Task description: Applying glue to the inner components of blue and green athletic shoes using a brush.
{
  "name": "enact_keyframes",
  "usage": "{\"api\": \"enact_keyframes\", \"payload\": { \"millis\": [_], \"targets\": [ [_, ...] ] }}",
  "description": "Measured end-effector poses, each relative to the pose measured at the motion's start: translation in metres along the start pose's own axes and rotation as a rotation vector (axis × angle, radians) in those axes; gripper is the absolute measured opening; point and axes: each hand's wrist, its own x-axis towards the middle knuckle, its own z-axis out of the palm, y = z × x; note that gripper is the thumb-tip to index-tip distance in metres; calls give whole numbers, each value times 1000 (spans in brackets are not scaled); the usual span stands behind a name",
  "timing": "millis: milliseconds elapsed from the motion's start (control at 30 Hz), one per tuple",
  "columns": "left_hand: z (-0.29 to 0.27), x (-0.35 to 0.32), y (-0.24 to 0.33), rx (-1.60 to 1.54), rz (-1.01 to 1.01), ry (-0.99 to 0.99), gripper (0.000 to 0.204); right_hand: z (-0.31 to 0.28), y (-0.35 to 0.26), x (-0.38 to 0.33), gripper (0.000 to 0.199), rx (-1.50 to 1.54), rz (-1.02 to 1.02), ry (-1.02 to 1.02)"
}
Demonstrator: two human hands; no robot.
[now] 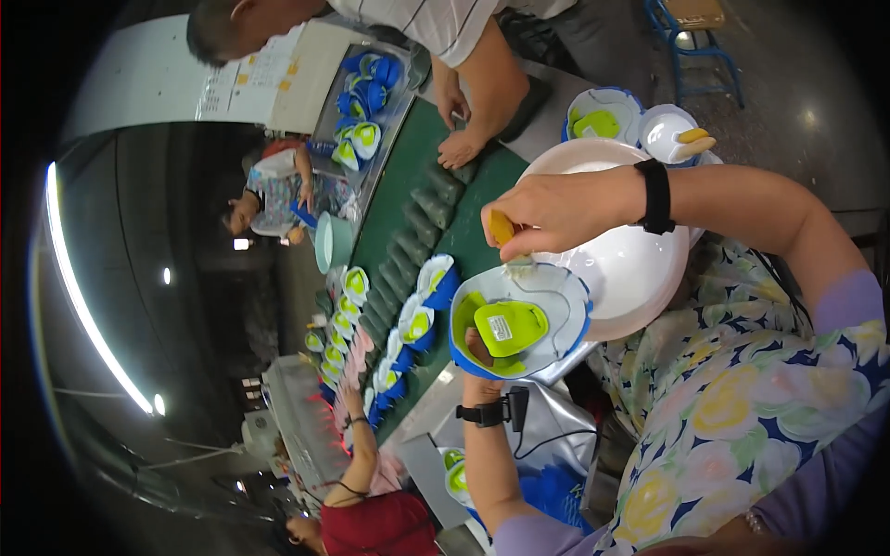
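Note:
My right hand (547, 213) grips a brush by its yellow handle (502, 227). The pale bristles (521, 266) touch the upper rim of what looks like a shoe upper (565, 310), blue outside and whitish inside. A lime-green part (512, 328) with a white label lies within it. My left hand (478, 357) holds this piece from its lower left side; some of the fingers are hidden behind it. Beneath my right wrist is a big pale basin (681, 269) with white liquid inside.
A green work belt (371, 232) carries rows of dark grey shapes (426, 208) and more blue-and-green pieces (417, 324). Opposite, a co-worker's hands (459, 144) handle a grey shape. A white bowl (663, 130) with a yellow-handled tool stands beside the basin. A blue stool (691, 56) is farther off.

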Motion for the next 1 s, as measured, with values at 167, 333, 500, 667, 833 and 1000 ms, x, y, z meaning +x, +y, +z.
{"api": "enact_keyframes", "payload": {
  "millis": [167, 333, 500, 667, 833, 1000],
  "targets": [
    [20, 12, -19, -138, 224, 91, 45, -7, 8, -17, 30, -194, 183, 238],
    [47, 10, -39, 255, 649, 159, 48, 10, 21, -32, 32, -169, 331, 392],
    [59, 23, -55, 74, 734, 453, 45, 31, 19, -42, 39, 33, 495, 406],
    [43, 30, -56, 394, 996, 445, 50, 44, 8, -48, 39, 339, 636, 334],
    [44, 27, -44, 742, 1205, 495, 50, 49, -2, -50, 39, 395, 632, 272],
    [38, 7, -17, 1342, 1025, 570, 51, 33, -2, -51, 34, 383, 448, 366]
  ]
}}
